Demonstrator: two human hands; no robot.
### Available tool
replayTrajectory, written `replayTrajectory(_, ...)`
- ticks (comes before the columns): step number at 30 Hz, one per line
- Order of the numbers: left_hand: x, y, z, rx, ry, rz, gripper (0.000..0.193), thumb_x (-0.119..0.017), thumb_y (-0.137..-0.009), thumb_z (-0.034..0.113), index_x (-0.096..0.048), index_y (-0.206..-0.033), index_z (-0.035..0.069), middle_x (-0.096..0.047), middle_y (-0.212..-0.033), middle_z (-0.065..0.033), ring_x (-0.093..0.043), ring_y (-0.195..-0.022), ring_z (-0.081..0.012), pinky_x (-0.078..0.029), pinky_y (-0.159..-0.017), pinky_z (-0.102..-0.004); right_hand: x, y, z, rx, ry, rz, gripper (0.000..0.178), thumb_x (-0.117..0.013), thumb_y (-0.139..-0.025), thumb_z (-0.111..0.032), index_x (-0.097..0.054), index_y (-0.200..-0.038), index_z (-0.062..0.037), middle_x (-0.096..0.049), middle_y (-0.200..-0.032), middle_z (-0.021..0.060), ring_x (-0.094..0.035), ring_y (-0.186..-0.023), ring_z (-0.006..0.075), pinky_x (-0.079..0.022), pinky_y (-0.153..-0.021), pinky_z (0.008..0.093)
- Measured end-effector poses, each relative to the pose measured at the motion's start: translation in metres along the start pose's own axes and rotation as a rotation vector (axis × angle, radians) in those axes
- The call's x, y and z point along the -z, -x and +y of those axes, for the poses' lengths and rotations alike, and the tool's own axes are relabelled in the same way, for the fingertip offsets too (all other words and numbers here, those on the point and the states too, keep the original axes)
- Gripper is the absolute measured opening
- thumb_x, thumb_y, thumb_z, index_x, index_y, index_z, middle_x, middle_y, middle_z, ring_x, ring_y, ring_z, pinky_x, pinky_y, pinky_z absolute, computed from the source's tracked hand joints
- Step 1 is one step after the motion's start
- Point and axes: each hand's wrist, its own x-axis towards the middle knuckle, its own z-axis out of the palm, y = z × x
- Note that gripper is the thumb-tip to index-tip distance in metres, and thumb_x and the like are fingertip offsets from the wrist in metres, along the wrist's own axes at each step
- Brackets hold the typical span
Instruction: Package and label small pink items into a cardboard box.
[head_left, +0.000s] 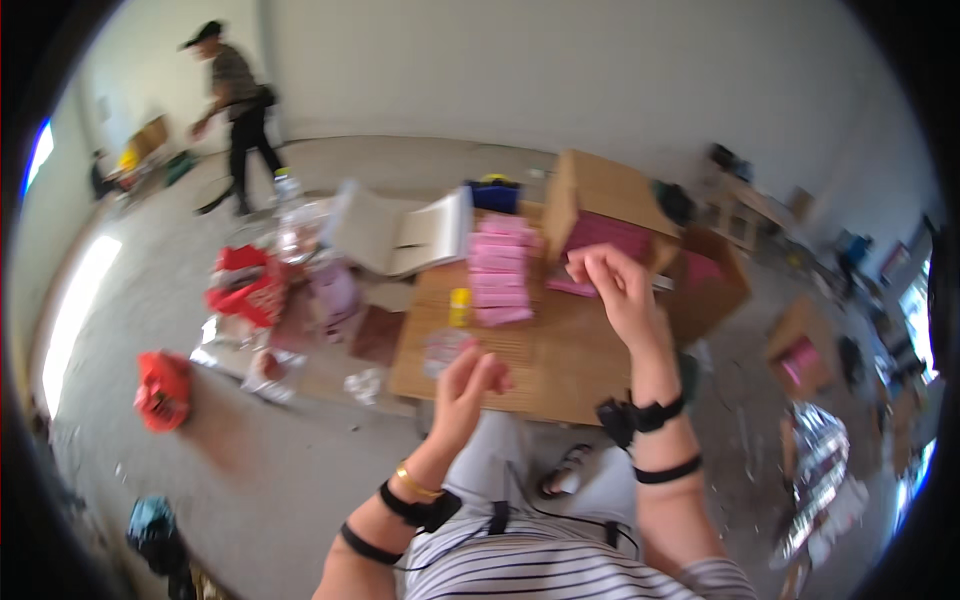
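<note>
Both your left hand (463, 395) and right hand (627, 303) have curled fingers; any grip cannot be told. Pink packets (498, 281) lie far on the table (565, 368), left of the open carton (612, 187)

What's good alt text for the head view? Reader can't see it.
A person's left hand and right hand, fingers curled, are raised at a brown work surface with pink packets lined up beside an open cardboard box. Another person is at the back left of the room.
</note>
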Motion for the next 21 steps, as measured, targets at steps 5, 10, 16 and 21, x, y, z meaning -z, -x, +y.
replayTrajectory(5, -0.042, 0.015, -0.02, 0.172, 0.02, -0.296, 0.021, -0.052, -0.097, 0.02, -0.059, -0.089, 0.002, -0.063, -0.081, -0.0034, -0.058, -0.076, -0.0098, -0.047, -0.07, -0.0255, 0.093, 0.009, 0.007, 0.024, -0.33, 0.398, 0.028, -0.053, -0.095, -0.026, -0.065, -0.096, -0.0009, -0.066, -0.084, 0.0061, -0.062, -0.079, 0.0127, -0.047, -0.075, 0.0262)
replayTrajectory(10, -0.077, 0.023, -0.012, 0.139, -0.213, -0.614, 0.02, -0.059, -0.093, 0.02, -0.063, -0.094, 0.0, -0.066, -0.091, -0.0053, -0.06, -0.086, -0.0128, -0.046, -0.08, -0.0273, 0.125, 0.019, -0.013, 0.103, -0.185, 0.497, 0.027, -0.052, -0.095, -0.025, -0.065, -0.097, -0.0007, -0.066, -0.081, 0.0061, -0.062, -0.078, 0.0121, -0.046, -0.073, 0.0252)
replayTrajectory(16, -0.119, 0.018, -0.02, 0.099, -0.275, -0.737, 0.032, -0.062, -0.091, 0.022, -0.059, -0.112, -0.001, -0.065, -0.101, -0.0079, -0.059, -0.095, -0.0143, -0.045, -0.083, -0.029, 0.12, 0.017, -0.023, 0.118, -0.133, 0.517, 0.027, -0.053, -0.095, -0.024, -0.065, -0.094, 0.0, -0.065, -0.078, 0.0061, -0.062, -0.075, 0.0126, -0.046, -0.07, 0.0248)
replayTrajectory(21, -0.155, 0.009, -0.038, 0.249, 0.121, -0.754, 0.046, -0.066, -0.088, 0.029, -0.052, -0.119, -0.003, -0.064, -0.098, -0.0099, -0.06, -0.093, -0.0138, -0.047, -0.083, -0.0293, 0.119, 0.014, -0.012, 0.112, -0.288, 0.54, 0.025, -0.054, -0.094, -0.023, -0.064, -0.096, -0.0007, -0.064, -0.077, 0.0051, -0.061, -0.074, 0.0125, -0.046, -0.071, 0.0254)
